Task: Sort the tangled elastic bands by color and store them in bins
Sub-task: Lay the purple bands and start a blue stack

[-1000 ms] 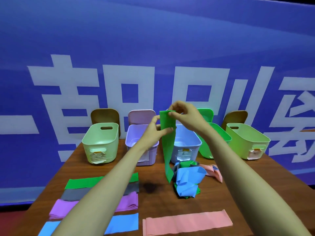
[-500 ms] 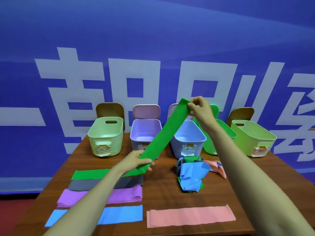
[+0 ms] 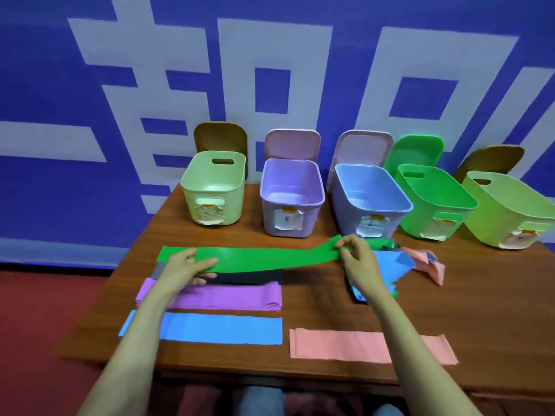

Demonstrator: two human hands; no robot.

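The green band point(image 3: 270, 258) runs left to right across the table point(image 3: 330, 298), hanging just over the grey band point(image 3: 249, 277). The left hand point(image 3: 186, 267) pinches its left part low over the laid-out rows. The right hand point(image 3: 357, 259) pinches the right end, slightly raised, so that end likely needs lowering next.

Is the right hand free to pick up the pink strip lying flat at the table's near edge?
Not just now, probably: the right hand pinches one end of the green band. The pink strip lies close beneath that forearm, so letting go should suffice.
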